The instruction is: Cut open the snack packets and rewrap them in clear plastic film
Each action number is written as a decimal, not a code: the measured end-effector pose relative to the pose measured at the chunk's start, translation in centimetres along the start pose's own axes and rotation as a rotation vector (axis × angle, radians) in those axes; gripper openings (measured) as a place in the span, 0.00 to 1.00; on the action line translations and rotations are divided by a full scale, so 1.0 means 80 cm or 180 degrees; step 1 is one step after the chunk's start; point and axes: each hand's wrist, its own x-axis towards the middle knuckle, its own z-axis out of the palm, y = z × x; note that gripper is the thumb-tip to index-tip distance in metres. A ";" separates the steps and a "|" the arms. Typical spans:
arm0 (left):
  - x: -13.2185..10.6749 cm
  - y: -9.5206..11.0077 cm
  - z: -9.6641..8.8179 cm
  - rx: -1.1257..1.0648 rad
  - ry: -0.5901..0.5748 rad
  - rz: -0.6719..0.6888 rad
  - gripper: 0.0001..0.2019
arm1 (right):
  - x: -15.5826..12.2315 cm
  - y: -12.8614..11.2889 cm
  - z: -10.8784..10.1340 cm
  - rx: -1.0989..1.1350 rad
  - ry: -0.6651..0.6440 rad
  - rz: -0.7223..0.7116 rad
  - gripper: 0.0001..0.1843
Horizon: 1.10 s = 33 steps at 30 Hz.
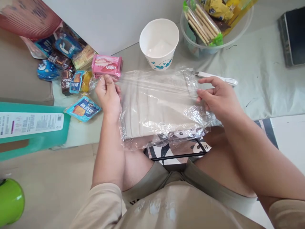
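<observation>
Thin clear plastic film (157,101) lies stretched between my hands, creased and shiny; whether it is a sheet or a bag I cannot tell. My left hand (109,95) pinches its left edge, close to a pink nabati wafer pack (107,65). At its right side, my right hand (219,97) has thumb and forefinger closed on the film. Just beyond that hand rests a white-handled utility knife (216,77), its tip by the film's far corner. A white paper cup (159,43) with a blue leaf print stands behind the film, with something pale inside.
Several wrapped snacks (83,108) lie at the left, near a green box (52,130). A clear plastic bowl (228,43) of snack packs stands at the back right. Farther right is a black device (294,38). A panda-print surface (176,149) shows below the table edge.
</observation>
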 end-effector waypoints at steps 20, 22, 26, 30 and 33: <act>0.013 -0.004 -0.003 0.0002 0.0441 -0.0183 0.20 | -0.022 -0.005 -0.025 -0.0343 -0.0816 0.0441 0.39; 0.010 -0.003 0.000 0.0095 0.0327 -0.0293 0.20 | -0.022 0.000 -0.030 -0.0513 -0.0759 0.0429 0.37; 0.007 -0.004 0.003 0.0175 -0.0032 -0.0340 0.09 | -0.021 0.003 -0.030 -0.0632 -0.0565 0.0380 0.36; 0.010 -0.005 -0.007 0.0147 -0.0244 -0.0566 0.12 | -0.020 -0.003 -0.026 -0.0833 -0.0459 0.0648 0.36; 0.017 -0.010 -0.023 -0.0056 -0.0464 -0.0773 0.19 | -0.021 -0.003 -0.028 -0.0872 -0.0470 0.0681 0.36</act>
